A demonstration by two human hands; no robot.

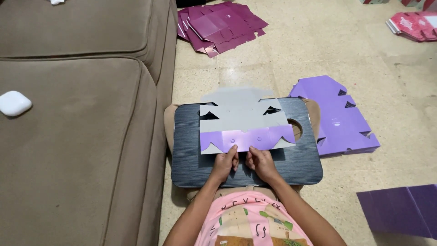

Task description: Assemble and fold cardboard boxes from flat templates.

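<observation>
Both hands, the left hand (pixel 224 165) and right hand (pixel 261 162), are pressed on the folded purple flap of a flat cardboard box blank (pixel 246 125), laid on a dark lap tray (pixel 191 155).

A brown sofa (pixel 77 114) bears a white, perhaps plastic, object (pixel 13 103); magenta flat cartons (pixel 221 25) lie on the tiled floor (pixel 291 54).

Single head view, looking steeply down and forward from close above the lap tray (pixel 191 173) at frame centre; sofa (pixel 77 136) fills the left, floor (pixel 400 82) the right and top.
</observation>
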